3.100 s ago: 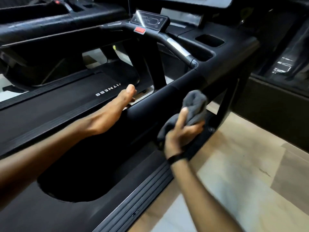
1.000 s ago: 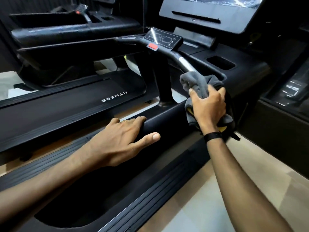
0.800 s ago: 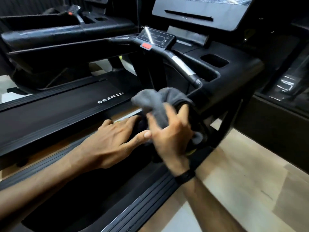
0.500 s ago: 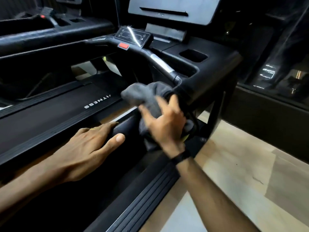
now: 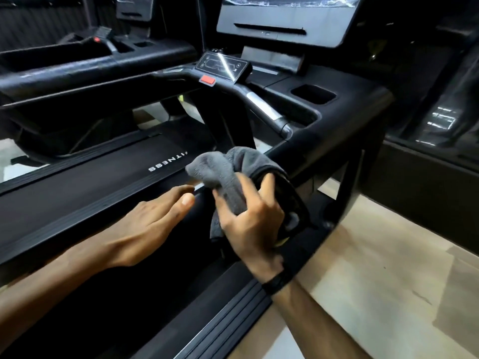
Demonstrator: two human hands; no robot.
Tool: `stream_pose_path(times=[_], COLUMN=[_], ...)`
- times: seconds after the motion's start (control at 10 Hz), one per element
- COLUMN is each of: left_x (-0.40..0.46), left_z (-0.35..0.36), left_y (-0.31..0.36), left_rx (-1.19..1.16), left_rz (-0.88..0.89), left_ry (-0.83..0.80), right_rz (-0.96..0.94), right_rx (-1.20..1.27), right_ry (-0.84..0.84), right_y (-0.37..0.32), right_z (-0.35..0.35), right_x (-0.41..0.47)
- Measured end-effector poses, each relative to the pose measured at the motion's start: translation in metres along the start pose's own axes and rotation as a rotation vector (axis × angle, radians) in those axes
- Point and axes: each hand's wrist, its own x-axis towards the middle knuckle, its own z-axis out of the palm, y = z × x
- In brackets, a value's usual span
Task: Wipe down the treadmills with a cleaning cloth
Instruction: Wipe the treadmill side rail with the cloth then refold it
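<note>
R hand (image 5: 252,226) grips grey cloth (image 5: 223,169) on treadmill rail; L hand (image 5: 145,226) flat beside.

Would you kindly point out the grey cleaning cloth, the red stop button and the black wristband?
Grey cleaning cloth (image 5: 223,172), head view, bunched upper fold.
Red stop button (image 5: 207,80), head view, centre of its face.
Black wristband (image 5: 276,283), head view, band's outer side.

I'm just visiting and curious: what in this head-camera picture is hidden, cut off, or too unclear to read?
- Handrail under the grey cloth: hidden by the cloth and the right hand; contact cannot be judged.
- Control panel symbols: too small, crossed by glare.
- Screen: top cut off by the upper edge.
- Left hand palm: faces down, so what it touches is unseen.
- Neighbouring treadmill: dark and cut off at the left edge.
</note>
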Motion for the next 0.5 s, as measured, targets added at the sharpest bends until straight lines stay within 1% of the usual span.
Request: stream_pose_path(times=[0.1,0.2,0.3,0.4,0.5], left_x=[0.006,0.006,0.001,-0.008,-0.016], left_z=[0.001,0.000,-0.004,-0.014,-0.023], left_y=[-0.003,-0.008,-0.010,-0.009,-0.011], left_rx=[-0.166,-0.518,-0.604,-0.688,-0.660], left_rz=[-0.019,-0.154,-0.166,-0.213,-0.238], left_ry=[-0.008,0.092,0.177,0.306,0.329], right_rz=[-0.090,0.090,0.225,0.200,0.158], right_rx=[-0.004,-0.211,-0.289,-0.301,-0.296], right_ry=[-0.022,-0.019,-0.057,-0.067,-0.069], right_y=[0.012,0.048,0.066,0.063,0.048], right_z=[-0.003,-0.003,-0.001,0.005,0.007], right_x=[0.014,0.083,0.120,0.121,0.101])
